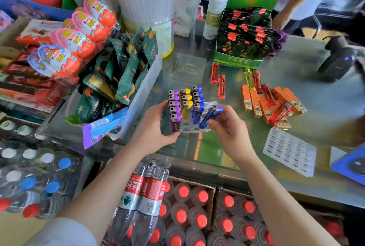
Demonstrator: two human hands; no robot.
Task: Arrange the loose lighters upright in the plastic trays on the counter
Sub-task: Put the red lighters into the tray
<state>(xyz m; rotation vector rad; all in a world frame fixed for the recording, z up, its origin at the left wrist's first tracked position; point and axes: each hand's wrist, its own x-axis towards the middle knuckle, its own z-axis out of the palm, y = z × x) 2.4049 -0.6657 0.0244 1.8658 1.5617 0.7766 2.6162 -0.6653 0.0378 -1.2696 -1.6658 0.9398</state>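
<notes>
both hands forward, each curled in a grip

the left hand reaches in from the lower left, forearm bare, a pale sleeve at the elbow. its thumb lies low and its fingers curl above it, the grip closed round the near left corner of a clear tray. the right hand comes from the lower right, wrist bent inward, fingertips pinching a blue lighter that tilts just left of the grip.

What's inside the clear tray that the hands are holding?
The tray holds upright lighters in rows: purple lighters, yellow lighters and blue lighters. Some front holes are empty. The left hand hides the tray's left edge.
</notes>
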